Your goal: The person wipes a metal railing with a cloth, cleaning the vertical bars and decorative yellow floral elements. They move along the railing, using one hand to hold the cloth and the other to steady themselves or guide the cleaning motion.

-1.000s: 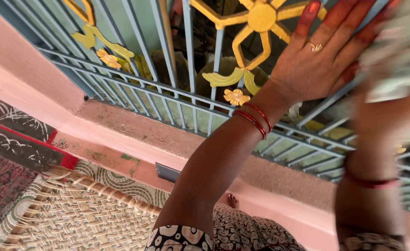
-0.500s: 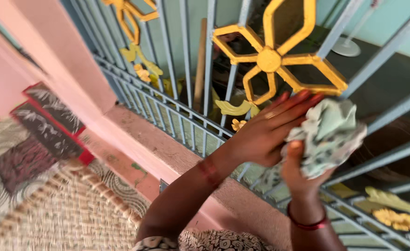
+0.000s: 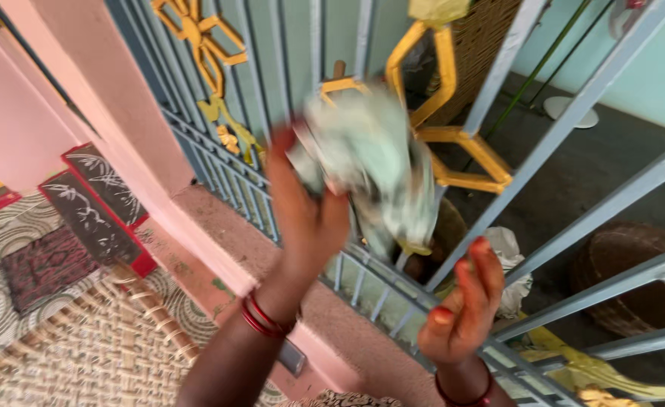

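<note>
The head camera looks down along two raised forearms at a blue-grey window grille (image 3: 574, 105) with yellow flower-shaped ornaments (image 3: 453, 136) welded into its bars. The left hand (image 3: 306, 215), red bangles (image 3: 261, 320) at its wrist, has its fingers closed around a crumpled pale green cloth (image 3: 370, 162); the cloth bunches above and beyond the fingertips, blurred, up against the bars and covering part of the yellow ornament. The right hand (image 3: 461, 305) is lower and to the side of it, fingers loosely spread and slightly curled, gripping nothing, its fingertips just short of a slanting bar; whether they touch the metal I cannot tell. Behind the grille, past the right fingertips, a white bag (image 3: 510, 264) sits on a dark floor and a round brown basket (image 3: 626, 279) lies farther off. Below the left wrist runs a pink sill (image 3: 197, 218), then a woven mat (image 3: 84, 354). As for progress, the cloth looks to be working over the middle of the grille; the bars show no plain difference between wiped and unwiped, so I would only judge that the job is midway at best, with the lower rails and the far ornaments apparently untouched.
</note>
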